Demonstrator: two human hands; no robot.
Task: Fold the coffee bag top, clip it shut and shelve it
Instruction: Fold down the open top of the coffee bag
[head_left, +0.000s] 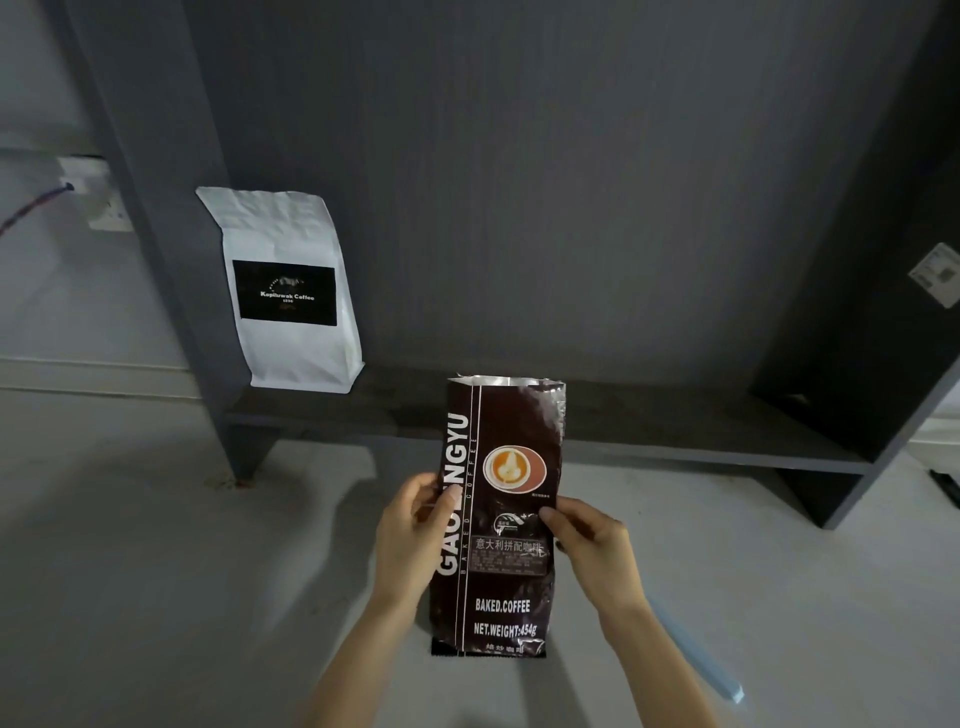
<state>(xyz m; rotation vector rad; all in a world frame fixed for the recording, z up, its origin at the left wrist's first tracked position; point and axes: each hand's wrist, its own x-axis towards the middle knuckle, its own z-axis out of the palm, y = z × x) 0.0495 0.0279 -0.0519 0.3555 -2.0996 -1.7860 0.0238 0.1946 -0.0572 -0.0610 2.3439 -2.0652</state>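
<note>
A dark brown coffee bag (511, 415) with white lettering and a latte picture stands upright in front of me. Its top edge is straight and unfolded, showing silver lining. My left hand (410, 535) grips the bag's left side at mid height, thumb on the front. On the right side, my right hand (592, 545) pinches the edge with thumb and fingers. A long pale blue sealing clip (696, 654) lies on the floor just right of my right forearm, partly hidden by it. The dark grey shelf board (675, 431) runs just behind the bag.
A white coffee bag (291, 291) with a black label stands on the shelf's left end, leaning against the side panel (156, 234). A wall socket with a cable (98, 197) is left of the shelf unit. A paper sticker (940, 278) sits on the right panel.
</note>
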